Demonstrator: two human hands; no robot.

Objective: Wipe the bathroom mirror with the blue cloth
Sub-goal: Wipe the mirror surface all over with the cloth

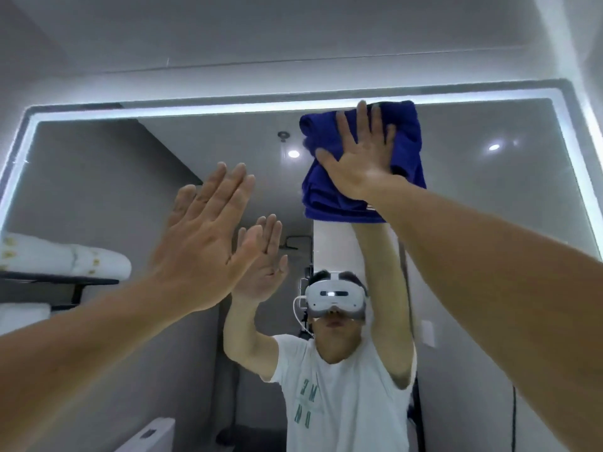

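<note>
A large wall mirror (483,197) with a lit white border fills the view. High on the glass, just under the top light strip, a folded blue cloth (329,197) lies flat against it. My right hand (362,158) presses the cloth to the glass with straight, spread fingers. My left hand (205,236) is raised lower and to the left, fingers straight and together, holding nothing; whether it touches the glass I cannot tell. The mirror reflects me with both arms up.
A dark shelf (65,282) at the left edge carries rolled white towels (65,256). The mirror's lit top border (228,107) runs just above the cloth and its right border (574,158) slopes down at the right. A white fixture (150,435) shows at the bottom.
</note>
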